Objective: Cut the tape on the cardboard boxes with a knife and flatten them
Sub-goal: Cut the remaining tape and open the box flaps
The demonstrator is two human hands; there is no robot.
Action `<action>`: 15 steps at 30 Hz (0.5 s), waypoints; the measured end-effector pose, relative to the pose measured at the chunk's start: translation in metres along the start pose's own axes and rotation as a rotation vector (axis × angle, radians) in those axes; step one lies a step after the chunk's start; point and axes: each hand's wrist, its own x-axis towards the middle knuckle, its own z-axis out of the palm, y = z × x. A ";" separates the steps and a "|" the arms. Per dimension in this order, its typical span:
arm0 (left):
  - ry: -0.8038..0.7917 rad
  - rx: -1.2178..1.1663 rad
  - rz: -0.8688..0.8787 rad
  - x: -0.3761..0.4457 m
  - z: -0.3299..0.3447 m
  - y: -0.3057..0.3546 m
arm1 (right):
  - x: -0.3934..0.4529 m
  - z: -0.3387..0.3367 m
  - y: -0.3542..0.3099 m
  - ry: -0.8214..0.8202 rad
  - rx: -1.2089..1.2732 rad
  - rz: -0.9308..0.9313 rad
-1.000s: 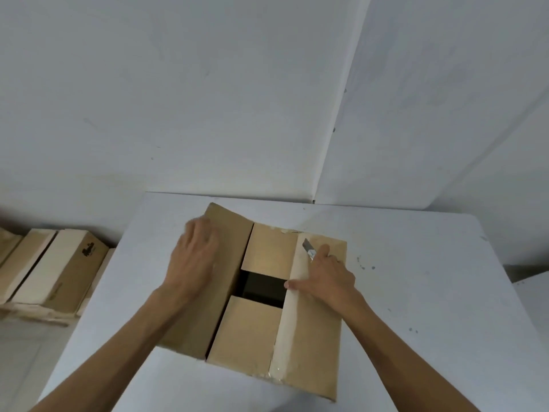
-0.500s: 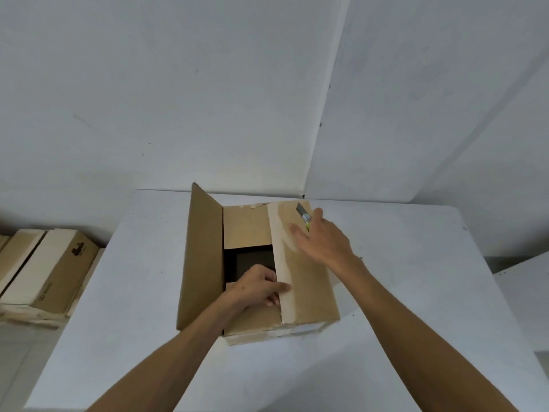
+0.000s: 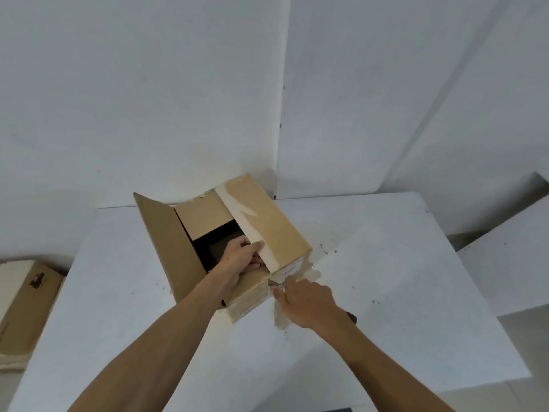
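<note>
Gripping the knife [image 3: 274,283] with its blade at the taped near edge of the open cardboard box [image 3: 267,233] on the table [image 3: 386,263], the right hand [image 3: 309,301] risked slipping toward the left hand [image 3: 242,258], whose fingers clutched the adjacent flap.

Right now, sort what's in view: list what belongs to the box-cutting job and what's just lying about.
In the job:
- box, flaps open, on the table
- tape along its right flap
- knife, blade at the box's near corner
- left hand holding the flap edge
- right hand gripping the knife

Lying about:
- other boxes at far left, off the table
</note>
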 end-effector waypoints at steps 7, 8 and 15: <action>-0.024 -0.037 -0.009 0.005 0.000 -0.007 | 0.008 0.009 -0.001 0.137 -0.047 -0.007; -0.032 -0.044 -0.010 0.005 0.000 -0.007 | 0.009 0.009 -0.001 0.144 -0.052 -0.005; -0.077 -0.074 -0.014 0.005 -0.002 -0.007 | 0.010 0.006 -0.012 0.223 -0.104 0.034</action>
